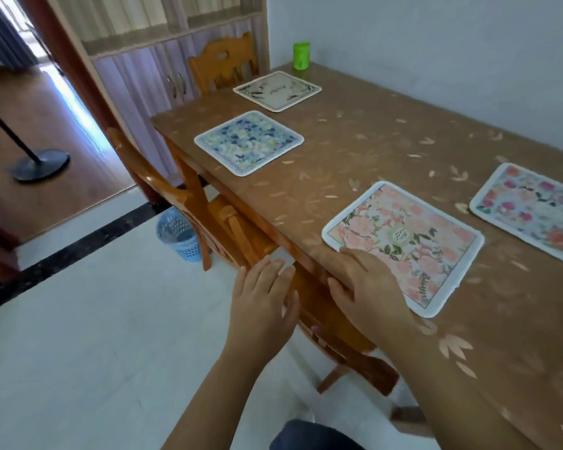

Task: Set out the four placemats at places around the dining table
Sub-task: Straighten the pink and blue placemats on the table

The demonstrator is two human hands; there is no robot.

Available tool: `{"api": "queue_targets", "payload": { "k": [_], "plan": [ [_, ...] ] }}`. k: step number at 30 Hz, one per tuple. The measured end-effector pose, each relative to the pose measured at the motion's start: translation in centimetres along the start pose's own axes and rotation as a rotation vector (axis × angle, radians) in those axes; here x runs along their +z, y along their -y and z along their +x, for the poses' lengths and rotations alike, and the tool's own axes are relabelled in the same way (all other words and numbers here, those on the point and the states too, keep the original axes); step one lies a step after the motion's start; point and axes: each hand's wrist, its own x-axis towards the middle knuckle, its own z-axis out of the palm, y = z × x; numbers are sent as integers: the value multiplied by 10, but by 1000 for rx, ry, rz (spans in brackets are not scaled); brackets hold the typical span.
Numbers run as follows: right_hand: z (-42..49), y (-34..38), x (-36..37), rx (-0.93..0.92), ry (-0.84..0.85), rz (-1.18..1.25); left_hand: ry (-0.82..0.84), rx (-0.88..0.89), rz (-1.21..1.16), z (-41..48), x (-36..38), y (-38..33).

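Hands (264, 293) (368, 287) open by pink placemat (403, 235), lettering illegible.

Desk (387, 141) cover is mid-brown, scattered with pale peach leaf and petal motifs. The four mats are all white-edged: nearest placemat (413, 241) shows peach-pink roses, green leaves and a pale round medallion; right placemat (533, 209) mixes pink, red and orange blooms on pale blue-white; blue placemat (249, 142) has blue and cream blossoms inside a thin blue line; far placemat (277, 90) is cream with dark leaf sprigs and dark script at centre. Container (301, 56) is plain bright green, waste basket (177, 235) light blue lattice, chair (221, 63) orange-brown wood, floor (78, 319) pale grey-white with a black band.
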Motion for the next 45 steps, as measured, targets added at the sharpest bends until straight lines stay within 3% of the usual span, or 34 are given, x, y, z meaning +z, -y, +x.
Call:
{"api": "queue_targets", "payload": {
  "k": [10, 17, 24, 30, 38, 45],
  "plan": [
    [43, -24, 0, 277, -163, -44, 112, 285, -96, 110, 35, 25],
    [44, -26, 9, 549, -223, -65, 309, 525, -293, 175, 77, 36],
    [65, -22, 22, 714, -294, -156, 498, 759, -257, 219, 116, 55],
    [59, -42, 45, 813, -226, -142, 608, 902, -230, 216, 148, 47],
    [49, -102, 70, 852, 31, -103, 672, 941, -217, 207, 192, 32],
    [39, -137, 91, 896, 97, -7, 698, 915, -206, 195, 220, 20]
  ]
}}
